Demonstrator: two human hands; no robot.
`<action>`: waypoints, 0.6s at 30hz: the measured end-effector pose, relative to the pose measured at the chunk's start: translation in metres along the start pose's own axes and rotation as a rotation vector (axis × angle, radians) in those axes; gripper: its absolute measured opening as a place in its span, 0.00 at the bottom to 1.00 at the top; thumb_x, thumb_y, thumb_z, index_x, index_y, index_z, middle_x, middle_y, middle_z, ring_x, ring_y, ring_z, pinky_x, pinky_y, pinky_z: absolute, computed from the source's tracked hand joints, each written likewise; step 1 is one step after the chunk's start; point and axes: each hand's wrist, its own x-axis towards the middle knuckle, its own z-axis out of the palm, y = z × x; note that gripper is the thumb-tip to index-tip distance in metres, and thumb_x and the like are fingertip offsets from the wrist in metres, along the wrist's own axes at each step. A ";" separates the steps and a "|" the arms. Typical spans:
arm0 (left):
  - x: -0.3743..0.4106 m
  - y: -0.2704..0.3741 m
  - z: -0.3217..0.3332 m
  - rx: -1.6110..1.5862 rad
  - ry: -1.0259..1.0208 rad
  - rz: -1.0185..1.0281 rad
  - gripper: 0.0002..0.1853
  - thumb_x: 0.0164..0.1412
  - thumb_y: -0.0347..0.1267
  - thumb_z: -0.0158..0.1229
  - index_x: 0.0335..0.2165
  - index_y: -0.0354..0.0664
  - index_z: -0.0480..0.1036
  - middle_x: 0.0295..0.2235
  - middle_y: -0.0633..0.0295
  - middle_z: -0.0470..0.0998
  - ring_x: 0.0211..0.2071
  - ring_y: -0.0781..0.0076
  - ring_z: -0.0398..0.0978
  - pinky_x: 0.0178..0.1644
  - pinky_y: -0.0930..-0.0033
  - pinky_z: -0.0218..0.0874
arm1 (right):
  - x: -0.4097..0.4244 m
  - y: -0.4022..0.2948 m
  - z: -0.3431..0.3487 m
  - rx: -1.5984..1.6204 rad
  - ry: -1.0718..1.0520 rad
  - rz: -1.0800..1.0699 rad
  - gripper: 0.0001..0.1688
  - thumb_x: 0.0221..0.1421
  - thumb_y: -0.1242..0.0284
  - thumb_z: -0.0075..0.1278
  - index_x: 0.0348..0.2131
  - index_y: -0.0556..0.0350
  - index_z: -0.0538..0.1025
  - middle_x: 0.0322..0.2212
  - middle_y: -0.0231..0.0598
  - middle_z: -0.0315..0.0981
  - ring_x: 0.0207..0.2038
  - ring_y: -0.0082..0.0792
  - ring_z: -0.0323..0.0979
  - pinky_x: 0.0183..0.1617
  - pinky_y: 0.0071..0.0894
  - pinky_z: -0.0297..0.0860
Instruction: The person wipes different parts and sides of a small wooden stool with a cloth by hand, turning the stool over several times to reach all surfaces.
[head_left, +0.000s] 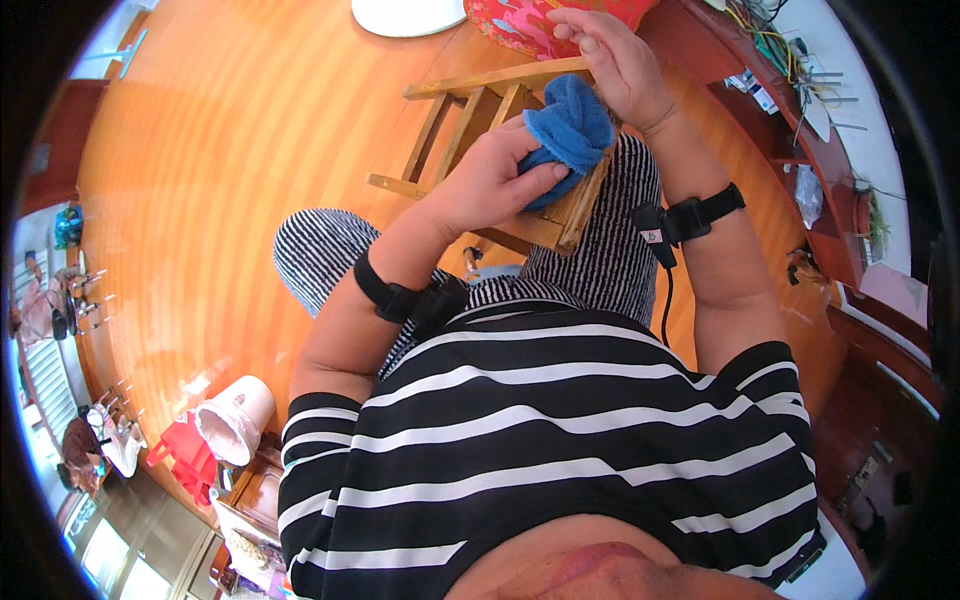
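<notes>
A wooden stool (469, 127) lies tipped on its side against my right thigh, its legs and rungs pointing left. My left hand (495, 176) grips a bunched blue cloth (574, 124) and presses it to the stool near the seat end. The thumb lies over the cloth's near side, and the folds hide part of the wood beneath. At the far end of the seat is my right hand (619, 67), its fingers loosely spread and nothing seen between them. Its palm side is by the stool's edge; whether it touches the wood is unclear.
Beyond the stool lie a red patterned cushion (517, 26) and a white rounded object (409, 15) on the wood floor (202, 187). A reddish cabinet (795, 157) with cables stands at right. Behind left are a lined white bin (240, 420) and a red bag (184, 450).
</notes>
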 end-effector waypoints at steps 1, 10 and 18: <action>0.006 -0.005 0.000 0.069 0.045 -0.009 0.15 0.61 0.30 0.56 0.46 0.36 0.72 0.46 0.52 0.72 0.48 0.61 0.70 0.54 0.64 0.60 | 0.000 -0.002 -0.003 -0.013 -0.043 0.065 0.24 0.63 0.62 0.42 0.53 0.58 0.68 0.45 0.50 0.73 0.48 0.43 0.72 0.54 0.42 0.65; 0.069 -0.057 -0.002 0.410 0.281 0.013 0.13 0.55 0.28 0.53 0.41 0.40 0.74 0.44 0.42 0.72 0.44 0.40 0.71 0.49 0.52 0.65 | 0.011 0.002 0.009 -0.129 0.059 -0.277 0.20 0.59 0.68 0.42 0.48 0.59 0.72 0.44 0.50 0.73 0.48 0.50 0.70 0.54 0.41 0.65; 0.011 -0.101 -0.053 0.626 -0.048 -0.395 0.13 0.57 0.31 0.52 0.40 0.38 0.74 0.39 0.42 0.76 0.42 0.40 0.72 0.47 0.51 0.65 | 0.011 -0.001 0.013 -0.130 0.012 -0.052 0.16 0.58 0.64 0.47 0.38 0.57 0.77 0.32 0.48 0.76 0.37 0.48 0.74 0.42 0.38 0.70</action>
